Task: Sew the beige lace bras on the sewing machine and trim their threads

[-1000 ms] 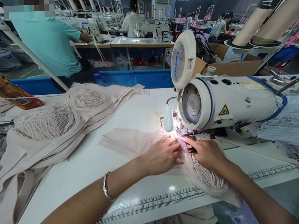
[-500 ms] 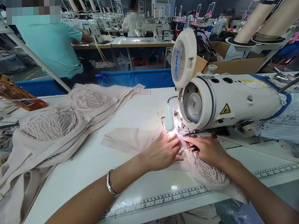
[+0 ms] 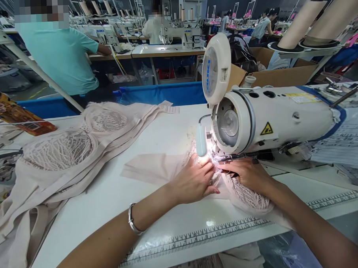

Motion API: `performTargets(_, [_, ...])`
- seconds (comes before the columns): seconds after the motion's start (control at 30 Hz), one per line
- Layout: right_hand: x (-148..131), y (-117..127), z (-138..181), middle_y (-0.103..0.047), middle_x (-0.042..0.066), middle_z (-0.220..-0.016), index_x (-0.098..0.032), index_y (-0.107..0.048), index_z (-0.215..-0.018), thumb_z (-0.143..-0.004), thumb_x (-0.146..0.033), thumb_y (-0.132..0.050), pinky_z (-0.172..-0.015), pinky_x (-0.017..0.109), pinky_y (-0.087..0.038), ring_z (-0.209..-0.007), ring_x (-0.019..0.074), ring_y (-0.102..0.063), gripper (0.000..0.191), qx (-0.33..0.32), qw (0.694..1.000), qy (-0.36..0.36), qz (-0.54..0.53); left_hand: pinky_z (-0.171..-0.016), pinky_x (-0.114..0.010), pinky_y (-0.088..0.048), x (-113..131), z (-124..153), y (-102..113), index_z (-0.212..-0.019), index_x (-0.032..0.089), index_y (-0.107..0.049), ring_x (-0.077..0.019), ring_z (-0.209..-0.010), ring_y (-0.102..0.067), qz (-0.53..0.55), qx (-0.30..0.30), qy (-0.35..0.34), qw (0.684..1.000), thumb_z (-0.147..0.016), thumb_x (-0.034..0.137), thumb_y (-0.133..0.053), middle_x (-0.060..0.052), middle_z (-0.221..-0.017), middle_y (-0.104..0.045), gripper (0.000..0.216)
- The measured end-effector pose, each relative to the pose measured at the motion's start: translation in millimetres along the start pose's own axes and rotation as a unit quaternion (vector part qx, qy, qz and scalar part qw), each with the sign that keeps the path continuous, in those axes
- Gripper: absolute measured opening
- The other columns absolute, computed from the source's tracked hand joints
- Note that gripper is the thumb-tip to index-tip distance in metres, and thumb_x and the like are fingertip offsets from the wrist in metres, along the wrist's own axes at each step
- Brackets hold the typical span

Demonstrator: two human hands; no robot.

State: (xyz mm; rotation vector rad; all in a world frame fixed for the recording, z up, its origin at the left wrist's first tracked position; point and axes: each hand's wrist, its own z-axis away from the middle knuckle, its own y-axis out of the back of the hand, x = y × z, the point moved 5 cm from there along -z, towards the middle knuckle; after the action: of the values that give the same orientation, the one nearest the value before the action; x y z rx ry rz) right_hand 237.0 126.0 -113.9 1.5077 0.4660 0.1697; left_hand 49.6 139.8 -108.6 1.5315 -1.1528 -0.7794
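Observation:
A pale pink bra (image 3: 249,194) with a lace cup lies under the needle area of the white sewing machine (image 3: 273,118). Flat on its fabric, just left of the needle, rests my left hand (image 3: 195,180), fingers stretched and thumb apart. My right hand (image 3: 250,174) is closed on the bra's edge to the right of the needle. A small dark object shows beneath its fingers, too hidden to name. The sheer wing (image 3: 153,166) of the bra spreads out leftward. A small lamp (image 3: 201,140) lights the stitching spot; the needle itself is hidden.
Several pale pink bras (image 3: 61,151) lie piled at the left, near a drink bottle (image 3: 20,113) on its side. A ruler strip (image 3: 195,240) runs along the table's front edge. Thread cones (image 3: 303,24) stand at the right. A co-worker in a teal shirt (image 3: 53,56) sits ahead.
The bra has shifted a little away from me beneath the machine, its lace showing more beyond my left hand. My left thumb has spread from the fingers; my right hand has moved slightly forward.

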Motion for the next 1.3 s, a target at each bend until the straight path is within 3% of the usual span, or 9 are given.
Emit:
performTargets(0.2, [5,-2,3,-0.076,-0.002,-0.094,-0.039,-0.066,-0.128,-0.084,-0.002,-0.039,-0.076,0.031,-0.05,-0.094,0.0195,-0.068,0.063,0.005,1.0,-0.012,0.029,-0.108,-0.058,-0.025,-2,-1,2,-0.128,0.014,-0.056,-0.0339,-0.121,-0.053,0.01,-0.005,0.009,1.0,-0.103,0.061,-0.025,-0.017,-0.129,-0.061,0.061])
performTargets(0.33, [3,6,15,-0.077,0.003,-0.101,-0.028,-0.067,-0.119,-0.091,-0.026,-0.054,-0.074,0.033,-0.05,-0.088,0.0227,-0.07,0.031,0.061,0.996,-0.015,0.06,-0.107,-0.054,-0.026,2,-3,2,-0.117,0.013,-0.061,-0.033,-0.124,-0.05,0.025,-0.002,0.014,1.0,-0.103,0.06,-0.03,-0.015,-0.127,-0.06,0.058])
performTargets(0.4, [0,9,24,-0.077,0.004,-0.097,-0.024,-0.066,-0.113,-0.087,-0.04,-0.064,-0.067,0.033,-0.048,-0.08,0.0242,-0.07,0.03,0.072,0.994,-0.019,0.079,-0.109,-0.053,-0.024,5,-4,0,-0.111,0.013,-0.062,-0.0312,-0.119,-0.053,0.033,-0.006,0.009,0.999,-0.103,0.06,-0.03,-0.014,-0.12,-0.063,0.057])
performTargets(0.5, [-7,12,35,-0.076,0.002,-0.082,-0.022,-0.065,-0.106,-0.088,-0.027,-0.06,-0.061,0.029,-0.043,-0.068,0.0203,-0.068,0.02,0.099,0.991,0.001,0.093,-0.109,-0.053,-0.024,7,-3,-2,-0.111,0.012,-0.061,-0.0289,-0.106,-0.058,0.034,0.0,0.014,0.999,-0.103,0.062,-0.026,-0.013,-0.111,-0.065,0.062])
performTargets(0.6, [-15,13,40,-0.073,-0.001,-0.075,-0.023,-0.068,-0.113,-0.082,-0.006,-0.05,-0.063,0.027,-0.041,-0.065,0.0153,-0.064,0.04,0.141,0.982,0.072,0.098,-0.106,-0.051,-0.027,7,-2,-1,-0.119,0.012,-0.059,-0.0275,-0.101,-0.059,0.023,0.012,0.014,1.0,-0.104,0.06,-0.023,-0.013,-0.112,-0.065,0.062])
performTargets(0.67, [-17,12,41,-0.069,-0.003,-0.07,-0.026,-0.068,-0.12,-0.079,-0.001,-0.046,-0.064,0.026,-0.04,-0.062,0.0132,-0.061,0.053,0.147,0.978,0.113,0.097,-0.105,-0.051,-0.027,7,-2,-1,-0.119,0.014,-0.059,-0.0278,-0.103,-0.059,0.007,0.014,0.005,1.0,-0.105,0.057,-0.023,-0.013,-0.114,-0.066,0.058])
performTargets(0.77, [-18,12,39,-0.061,-0.004,-0.062,-0.028,-0.071,-0.12,-0.079,0.0,-0.044,-0.063,0.026,-0.038,-0.059,0.0127,-0.056,0.057,0.151,0.975,0.129,0.1,-0.104,-0.052,-0.028,6,-2,0,-0.117,0.014,-0.061,-0.03,-0.109,-0.057,-0.011,0.018,0.003,1.0,-0.105,0.056,-0.027,-0.014,-0.117,-0.065,0.056])
performTargets(1.0, [-17,16,28,-0.061,-0.003,-0.06,-0.026,-0.075,-0.115,-0.07,0.001,-0.044,-0.059,0.027,-0.035,-0.057,0.0134,-0.055,0.061,0.135,0.981,0.104,0.093,-0.107,-0.054,-0.026,4,-2,-3,-0.109,0.011,-0.064,-0.0328,-0.121,-0.054,0.019,0.018,0.013,1.0,-0.104,0.061,-0.025,-0.017,-0.124,-0.063,0.063])
performTargets(1.3, [-11,13,16,-0.066,-0.003,-0.066,-0.033,-0.07,-0.124,-0.069,-0.002,-0.046,-0.053,0.026,-0.033,-0.064,0.0146,-0.062,0.067,0.062,0.993,0.034,0.094,-0.114,-0.061,-0.018,-2,-2,-2,-0.13,0.013,-0.055,-0.0352,-0.134,-0.047,0.019,0.015,0.032,0.999,-0.105,0.058,-0.022,-0.019,-0.136,-0.059,0.062])
